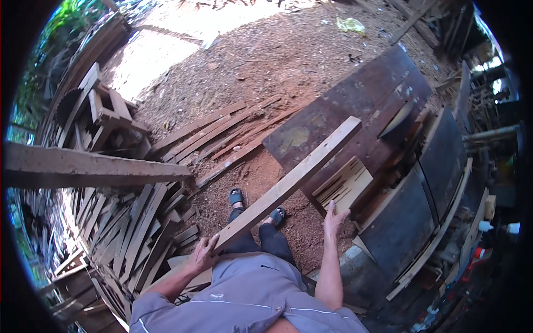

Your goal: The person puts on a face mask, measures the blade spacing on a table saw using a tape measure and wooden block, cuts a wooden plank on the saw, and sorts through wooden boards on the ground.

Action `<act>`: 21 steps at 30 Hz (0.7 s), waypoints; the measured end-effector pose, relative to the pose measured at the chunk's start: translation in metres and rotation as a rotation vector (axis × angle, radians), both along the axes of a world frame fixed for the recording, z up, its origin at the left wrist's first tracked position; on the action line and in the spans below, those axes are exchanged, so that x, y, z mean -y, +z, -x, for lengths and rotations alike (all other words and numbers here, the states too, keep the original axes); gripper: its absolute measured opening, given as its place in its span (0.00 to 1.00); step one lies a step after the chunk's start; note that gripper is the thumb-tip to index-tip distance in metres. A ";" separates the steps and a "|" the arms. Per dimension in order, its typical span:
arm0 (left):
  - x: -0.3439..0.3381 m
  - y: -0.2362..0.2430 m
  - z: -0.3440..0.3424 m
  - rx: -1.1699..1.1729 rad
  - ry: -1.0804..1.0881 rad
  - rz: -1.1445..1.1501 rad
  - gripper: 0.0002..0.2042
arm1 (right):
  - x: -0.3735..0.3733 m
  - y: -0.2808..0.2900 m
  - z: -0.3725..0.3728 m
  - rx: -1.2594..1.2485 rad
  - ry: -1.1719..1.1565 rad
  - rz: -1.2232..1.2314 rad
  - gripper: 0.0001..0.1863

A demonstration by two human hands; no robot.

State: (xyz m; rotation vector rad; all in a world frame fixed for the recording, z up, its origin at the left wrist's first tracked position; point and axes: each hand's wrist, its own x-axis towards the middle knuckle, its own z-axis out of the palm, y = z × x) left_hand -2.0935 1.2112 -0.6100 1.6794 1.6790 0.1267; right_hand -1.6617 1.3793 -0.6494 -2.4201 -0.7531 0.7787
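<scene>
A long wooden plank (287, 186) runs diagonally from near my waist up over a dark, stained tabletop (338, 105). My left hand (205, 252) grips its lower end with fingers wrapped round it. My right hand (334, 222) is open, index finger extended, at the near edge of a pale slotted board (341, 185) in the tabletop; whether it touches the board is unclear. A curved dark blade-like piece (393, 121) shows in the tabletop, to the right of the plank.
A thick timber beam (94, 165) crosses at left above piled wood offcuts (133, 233). Reddish boards (211, 133) lie on the sawdust-covered ground beyond my feet. A wooden frame (108, 111) stands back left. Dark panels (402, 222) and assorted clutter line the right side.
</scene>
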 end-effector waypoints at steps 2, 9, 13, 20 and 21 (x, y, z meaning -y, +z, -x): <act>-0.005 -0.003 0.022 0.038 -0.007 -0.104 0.40 | -0.003 0.001 0.005 0.072 0.057 -0.069 0.51; -0.125 -0.021 0.063 0.119 0.128 -0.403 0.42 | -0.009 -0.010 0.007 -0.037 -0.076 -0.061 0.46; -0.238 -0.028 0.071 0.209 0.207 -0.594 0.41 | -0.008 -0.008 0.003 -0.121 -0.103 -0.045 0.37; -0.396 -0.034 0.089 0.353 0.228 -0.853 0.41 | -0.007 -0.003 0.006 -0.177 -0.209 -0.044 0.29; -0.414 -0.035 0.089 0.367 0.237 -0.887 0.39 | -0.006 -0.003 0.004 -0.258 -0.202 -0.103 0.28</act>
